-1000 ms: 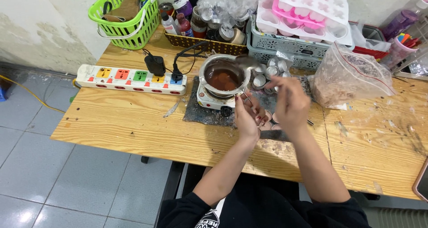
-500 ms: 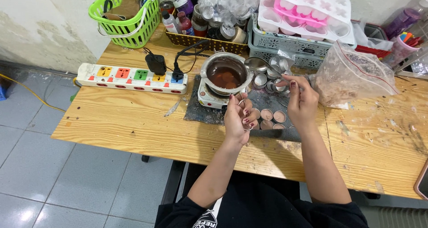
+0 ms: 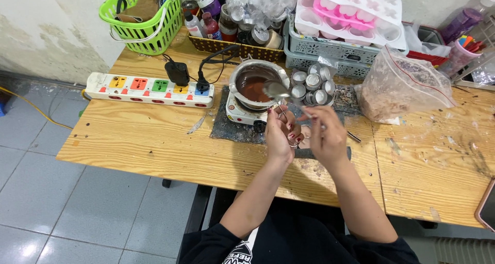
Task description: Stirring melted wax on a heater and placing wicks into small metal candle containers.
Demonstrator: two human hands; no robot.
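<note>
1. Your right hand [image 3: 326, 135] pinches the spoon [image 3: 278, 91]; its long axis runs far-left, bowl over the melting pot [image 3: 258, 81].
2. Your left hand [image 3: 279, 136] curls loosely just beside; contents unclear.

Right hand [image 3: 326, 135] holds a metal spoon [image 3: 276, 90] over a pot of brown melt [image 3: 253, 83]; left hand [image 3: 278, 135] close beside it, above the wooden desk [image 3: 129, 140]. Small round tins [image 3: 312, 86] near the pot.
</note>
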